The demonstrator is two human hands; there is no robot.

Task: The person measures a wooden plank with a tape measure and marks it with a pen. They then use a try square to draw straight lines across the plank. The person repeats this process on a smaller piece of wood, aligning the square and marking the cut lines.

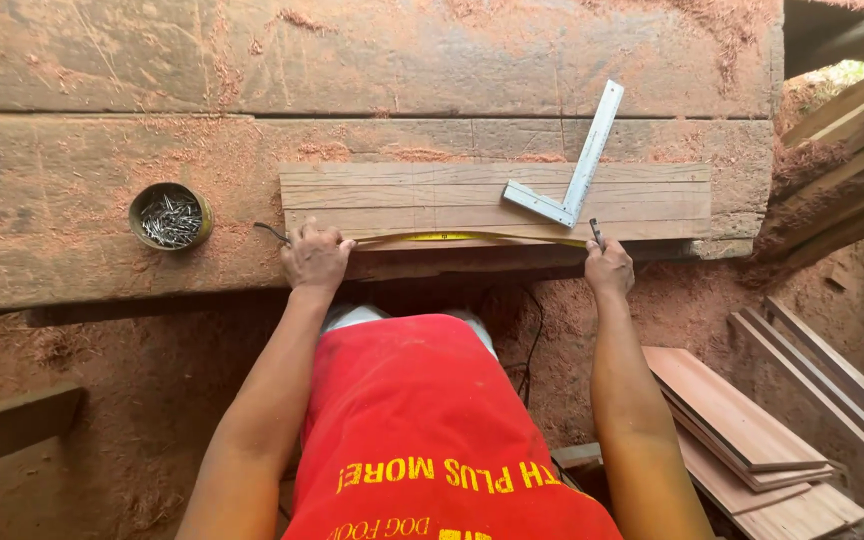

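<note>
I am looking down over a red apron at a rough wooden bench [102, 260] dusted with reddish sawdust. My left hand [314, 258] presses one end of a yellow tape measure [439, 237] against the near edge of a board [402, 195], its fingers curled over the tape; my right hand [608, 266] holds the other end of the tape stretched toward three o'clock, its fingers closed on what looks like a pencil [596, 233] held upright at the board's edge. The board lies flat at the middle of the bench, at about twelve o'clock from my hands, with faint lines already crossing it. I judge the step in hand to be measuring along the board's near edge; the next move calls for keeping the tape taut and flat while the pencil tip touches the wood exactly at the reading. A metal square [577, 170] lies tilted on the board at about one o'clock, just beyond the right hand. A round tin of nails [170, 216] sits at nine o'clock, well apart from the left hand. Stacked planks [742, 430] lie on the ground at four o'clock. The tape's case is hidden, its markings are too small to read, and the thin dark thing by my left hand I cannot identify.
</note>
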